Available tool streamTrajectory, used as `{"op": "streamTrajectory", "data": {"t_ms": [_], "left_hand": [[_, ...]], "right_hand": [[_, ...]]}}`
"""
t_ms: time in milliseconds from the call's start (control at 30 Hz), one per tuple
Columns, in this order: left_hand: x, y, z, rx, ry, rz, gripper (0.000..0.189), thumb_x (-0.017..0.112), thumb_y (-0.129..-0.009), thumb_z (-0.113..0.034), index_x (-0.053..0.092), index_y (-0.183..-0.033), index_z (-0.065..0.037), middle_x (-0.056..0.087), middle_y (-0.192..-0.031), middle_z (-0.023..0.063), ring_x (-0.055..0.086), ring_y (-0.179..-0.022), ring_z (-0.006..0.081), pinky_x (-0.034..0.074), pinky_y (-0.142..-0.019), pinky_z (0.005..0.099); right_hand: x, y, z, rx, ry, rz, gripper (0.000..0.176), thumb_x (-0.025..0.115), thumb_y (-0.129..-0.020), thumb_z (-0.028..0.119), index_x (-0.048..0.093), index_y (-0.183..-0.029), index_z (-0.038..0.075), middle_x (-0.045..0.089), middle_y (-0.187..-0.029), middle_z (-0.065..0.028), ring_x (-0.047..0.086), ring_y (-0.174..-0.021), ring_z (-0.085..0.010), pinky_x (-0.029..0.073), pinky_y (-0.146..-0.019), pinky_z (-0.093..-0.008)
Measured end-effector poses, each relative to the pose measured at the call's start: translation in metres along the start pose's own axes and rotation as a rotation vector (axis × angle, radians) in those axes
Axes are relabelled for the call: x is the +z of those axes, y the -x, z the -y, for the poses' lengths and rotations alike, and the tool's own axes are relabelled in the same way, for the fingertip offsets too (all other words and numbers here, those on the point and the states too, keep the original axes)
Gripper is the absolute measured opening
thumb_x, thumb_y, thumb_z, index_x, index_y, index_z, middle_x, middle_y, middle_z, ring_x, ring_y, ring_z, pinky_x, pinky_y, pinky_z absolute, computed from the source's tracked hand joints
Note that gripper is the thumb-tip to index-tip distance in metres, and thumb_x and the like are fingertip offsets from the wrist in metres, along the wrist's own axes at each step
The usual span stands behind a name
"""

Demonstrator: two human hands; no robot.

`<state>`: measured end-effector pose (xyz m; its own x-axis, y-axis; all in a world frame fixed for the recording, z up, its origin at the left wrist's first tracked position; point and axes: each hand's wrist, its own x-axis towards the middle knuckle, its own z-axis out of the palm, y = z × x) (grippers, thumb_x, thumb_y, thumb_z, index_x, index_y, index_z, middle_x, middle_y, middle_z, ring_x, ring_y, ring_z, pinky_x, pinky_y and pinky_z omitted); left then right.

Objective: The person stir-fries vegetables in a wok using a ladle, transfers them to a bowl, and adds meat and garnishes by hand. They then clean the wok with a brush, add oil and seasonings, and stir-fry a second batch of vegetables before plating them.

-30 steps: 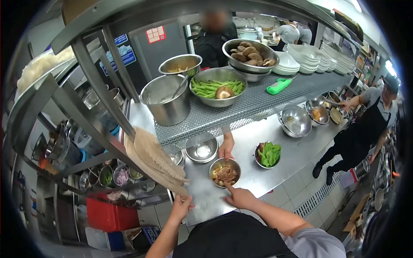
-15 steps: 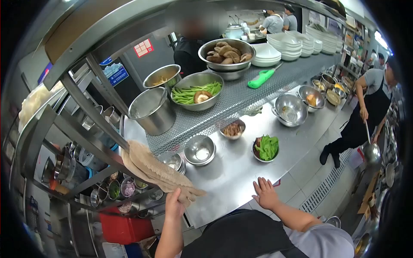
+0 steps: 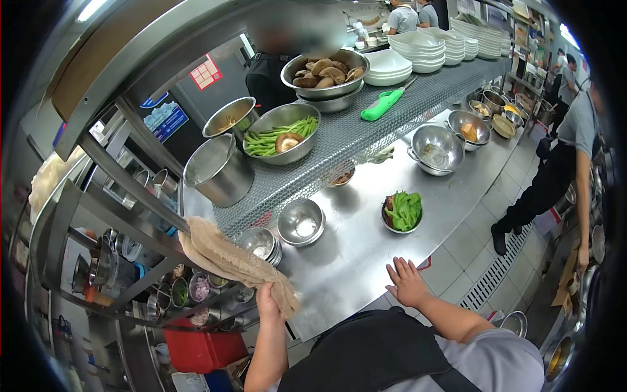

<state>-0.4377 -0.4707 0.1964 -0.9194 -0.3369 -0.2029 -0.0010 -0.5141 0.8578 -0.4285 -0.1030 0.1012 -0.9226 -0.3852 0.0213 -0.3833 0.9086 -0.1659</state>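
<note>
My left hand is at the lower end of a beige cloth draped over the metal frame, its fingers partly behind the cloth and closed on it. With fingers spread, my right hand rests on the front edge of the steel counter. Beyond it is a bowl of green leaves. An empty steel bowl and a small stack of bowls stand near the cloth. Under the shelf edge, a small bowl of brown pieces is partly hidden.
The raised shelf holds green beans, mushrooms, a steel pot, a green-handled tool and white plates. A co-worker bends at the right. A red bin is below left.
The bowl of brown pieces now sits farther back, partly under the shelf edge. The co-worker at the right has shifted, and the ladle no longer shows. My view has moved slightly.
</note>
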Motion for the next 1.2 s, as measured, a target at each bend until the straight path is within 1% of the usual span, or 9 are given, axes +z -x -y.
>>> {"op": "streamTrajectory", "data": {"t_ms": [233, 433, 533, 767, 867, 1067, 1133, 1167, 1200], "left_hand": [[0.009, 0.000, -0.004, 0.106, -0.057, -0.025, 0.031, 0.053, -0.086, -0.021, 0.054, -0.108, 0.000, 0.059, -0.098, 0.0090, 0.059, -0.090, 0.0208, 0.049, -0.077, 0.0346], [-0.001, -0.011, 0.000, 0.119, -0.064, -0.031, 0.032, 0.051, -0.085, -0.016, 0.048, -0.114, -0.001, 0.055, -0.100, 0.0096, 0.058, -0.090, 0.0216, 0.049, -0.075, 0.0361], [-0.003, -0.012, 0.002, 0.126, -0.074, -0.045, 0.030, 0.053, -0.085, -0.020, 0.052, -0.108, 0.000, 0.058, -0.101, 0.0096, 0.059, -0.092, 0.0213, 0.048, -0.079, 0.0352], [-0.006, -0.016, 0.005, 0.180, -0.070, -0.018, 0.030, 0.052, -0.085, -0.019, 0.051, -0.111, -0.002, 0.057, -0.102, 0.0086, 0.058, -0.093, 0.0212, 0.048, -0.080, 0.0353], [-0.005, -0.015, 0.000, 0.140, -0.068, -0.011, 0.032, 0.053, -0.086, -0.015, 0.049, -0.113, 0.001, 0.056, -0.103, 0.0082, 0.056, -0.094, 0.0182, 0.046, -0.081, 0.0319], [-0.009, -0.017, 0.008, 0.123, -0.064, 0.015, 0.031, 0.053, -0.087, -0.016, 0.050, -0.112, 0.001, 0.056, -0.103, 0.0072, 0.056, -0.093, 0.0168, 0.046, -0.080, 0.0304], [-0.012, -0.020, 0.012, 0.124, -0.070, 0.052, 0.030, 0.053, -0.088, -0.017, 0.050, -0.112, 0.001, 0.056, -0.103, 0.0070, 0.056, -0.093, 0.0165, 0.045, -0.080, 0.0301], [-0.014, -0.019, 0.014, 0.122, -0.070, 0.046, 0.030, 0.053, -0.088, -0.017, 0.050, -0.112, 0.001, 0.056, -0.103, 0.0070, 0.056, -0.093, 0.0165, 0.045, -0.080, 0.0301], [-0.015, -0.019, 0.015, 0.103, -0.073, 0.047, 0.030, 0.053, -0.088, -0.017, 0.050, -0.112, 0.001, 0.056, -0.103, 0.0070, 0.055, -0.094, 0.0161, 0.045, -0.080, 0.0300]], "right_hand": [[-0.001, 0.000, 0.000, 0.009, -0.009, 0.037, 0.063, 0.038, -0.094, 0.045, 0.026, -0.144, 0.007, 0.020, -0.149, -0.0187, 0.015, -0.140, -0.0315, 0.009, -0.114, -0.0461], [-0.004, 0.000, 0.001, 0.009, -0.012, 0.040, 0.064, 0.037, -0.094, 0.046, 0.025, -0.144, 0.007, 0.019, -0.150, -0.0186, 0.015, -0.140, -0.0312, 0.009, -0.114, -0.0458], [-0.002, 0.000, 0.000, 0.007, -0.011, 0.042, 0.064, 0.036, -0.095, 0.045, 0.025, -0.144, 0.007, 0.019, -0.150, -0.0186, 0.015, -0.140, -0.0312, 0.009, -0.114, -0.0457], [-0.006, 0.000, 0.000, 0.002, -0.011, 0.026, 0.063, 0.037, -0.094, 0.044, 0.026, -0.143, 0.006, 0.021, -0.149, -0.0195, 0.016, -0.140, -0.0316, 0.011, -0.114, -0.0459], [-0.006, -0.003, 0.002, 0.001, -0.003, 0.041, 0.064, 0.040, -0.093, 0.044, 0.028, -0.143, 0.006, 0.022, -0.148, -0.0202, 0.018, -0.139, -0.0326, 0.012, -0.113, -0.0462], [-0.024, -0.015, 0.012, 0.019, -0.035, -0.052, 0.061, 0.055, -0.086, 0.036, 0.040, -0.135, 0.003, 0.037, -0.138, -0.0232, 0.034, -0.129, -0.0359, 0.025, -0.108, -0.0475], [-0.042, -0.037, 0.019, 0.118, -0.168, 0.101, 0.058, 0.059, -0.082, 0.031, 0.045, -0.130, 0.002, 0.050, -0.123, -0.0219, 0.047, -0.115, -0.0354, 0.038, -0.098, -0.0452], [-0.034, -0.052, 0.017, 0.095, -0.182, 0.037, 0.062, 0.059, -0.081, 0.028, 0.041, -0.134, 0.002, 0.058, -0.110, -0.0197, 0.056, -0.101, -0.0334, 0.046, -0.086, -0.0436], [-0.038, -0.065, 0.023, 0.090, -0.182, 0.040, 0.062, 0.059, -0.081, 0.028, 0.041, -0.134, 0.002, 0.058, -0.110, -0.0197, 0.056, -0.101, -0.0334, 0.046, -0.086, -0.0436]]}}
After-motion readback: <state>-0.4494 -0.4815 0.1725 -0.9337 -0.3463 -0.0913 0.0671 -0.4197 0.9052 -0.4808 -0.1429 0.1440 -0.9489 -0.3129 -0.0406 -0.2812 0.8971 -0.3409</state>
